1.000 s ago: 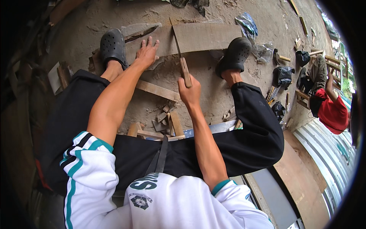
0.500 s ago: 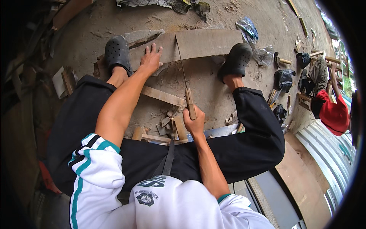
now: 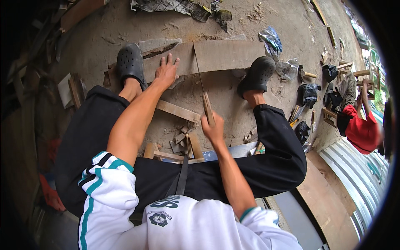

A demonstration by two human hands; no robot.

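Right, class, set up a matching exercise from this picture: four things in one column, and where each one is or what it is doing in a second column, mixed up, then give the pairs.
Things:
1. left hand
2. right hand
3. saw
4. person in a red top

Places or states:
A. blade standing in a cut in the board
B. at the right edge, beside wooden frames
C. pressed flat on the board, fingers spread
D. closed around a wooden handle

Pairs: 1-C, 2-D, 3-A, 4-B
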